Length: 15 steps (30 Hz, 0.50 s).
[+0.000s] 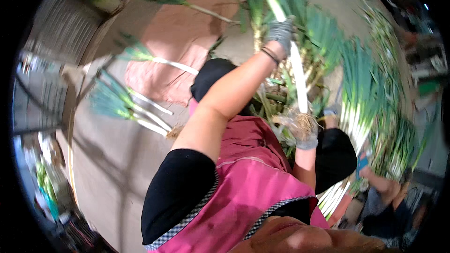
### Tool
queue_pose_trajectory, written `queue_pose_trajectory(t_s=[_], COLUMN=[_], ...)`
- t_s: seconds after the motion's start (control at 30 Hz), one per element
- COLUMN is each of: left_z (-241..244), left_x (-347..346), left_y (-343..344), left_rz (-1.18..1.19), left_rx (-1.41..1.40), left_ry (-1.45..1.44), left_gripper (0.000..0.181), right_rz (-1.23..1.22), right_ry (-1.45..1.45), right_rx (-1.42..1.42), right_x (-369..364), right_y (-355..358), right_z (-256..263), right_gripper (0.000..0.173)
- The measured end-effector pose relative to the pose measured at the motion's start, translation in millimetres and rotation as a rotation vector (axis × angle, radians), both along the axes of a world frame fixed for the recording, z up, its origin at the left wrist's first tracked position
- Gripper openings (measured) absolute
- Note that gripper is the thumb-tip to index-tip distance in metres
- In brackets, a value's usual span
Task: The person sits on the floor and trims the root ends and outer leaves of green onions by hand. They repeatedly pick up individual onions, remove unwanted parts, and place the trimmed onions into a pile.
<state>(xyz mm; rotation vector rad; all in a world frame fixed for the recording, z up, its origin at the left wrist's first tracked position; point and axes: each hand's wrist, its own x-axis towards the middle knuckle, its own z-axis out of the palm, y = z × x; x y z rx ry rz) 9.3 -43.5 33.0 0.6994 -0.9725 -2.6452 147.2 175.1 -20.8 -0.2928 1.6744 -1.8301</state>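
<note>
My left hand [281,34], in a grey glove, grips a leek [299,77] high on its stem, where the white meets the green. The leek slants across in front of me, its leaves pointing away and its root end towards my lap. My right hand [305,131], also gloved, is at the bushy roots [305,121] and appears closed around that end, though blur and the roots hide its fingers. Below the held leek lie stripped leaves and trimmings [276,96] between my knees. More leeks [318,31] with green tops lie in a heap just beyond.
Several leeks [147,117] lie on the concrete floor [102,158] at left. A pink cloth [175,42] is spread ahead, with a single leek [211,12] across it. On the right is a row of cleaned leeks [358,101]. A person [383,196] sits beyond it, lower right.
</note>
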Motion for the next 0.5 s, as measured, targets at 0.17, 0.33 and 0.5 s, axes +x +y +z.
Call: queue_pose_trajectory(t_s=[0.17,0.33,0.5], left_z=[14,66,11], left_x=[4,33,71], left_y=[-41,-108,-251], left_rz=[0.303,0.417,0.448], left_rx=[-0.066,-0.004,0.069], left_ry=[0.056,0.295,0.544], left_gripper=[0.018,0.017,0.017], right_rz=[-0.118,-0.181,-0.315], right_ry=[-0.001,-0.119,-0.153], right_rx=[0.335,0.311,0.329], right_x=[31,38,21], right_y=[63,108,144], right_z=[-35,-81,-122], right_gripper=[0.032,0.023,0.021])
